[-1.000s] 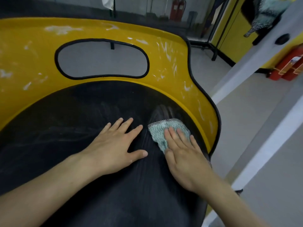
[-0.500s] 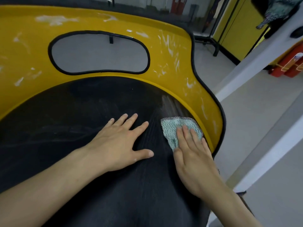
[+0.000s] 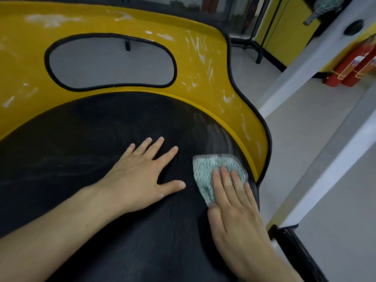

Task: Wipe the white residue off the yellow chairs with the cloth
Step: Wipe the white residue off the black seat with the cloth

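Observation:
A yellow chair (image 3: 24,82) with a black-edged oval cut-out in its back fills the view. White residue (image 3: 200,51) streaks the yellow back, thickest on the right side. The black seat pad (image 3: 81,159) carries a pale smear at its right edge. My left hand (image 3: 140,178) rests flat on the pad, fingers spread. To its right, my right hand (image 3: 234,208) presses a pale green mesh cloth (image 3: 205,171) onto the pad with straight fingers, close to the yellow rim.
A white beam (image 3: 305,64) runs diagonally past the chair's right side over a grey floor. Red fire extinguishers (image 3: 350,66) stand at the far right by a yellow wall. A black chair part (image 3: 295,247) shows at bottom right.
My right hand has slid the cloth a little to the right and toward me along the pad's right edge. My left hand stays planted on the seat.

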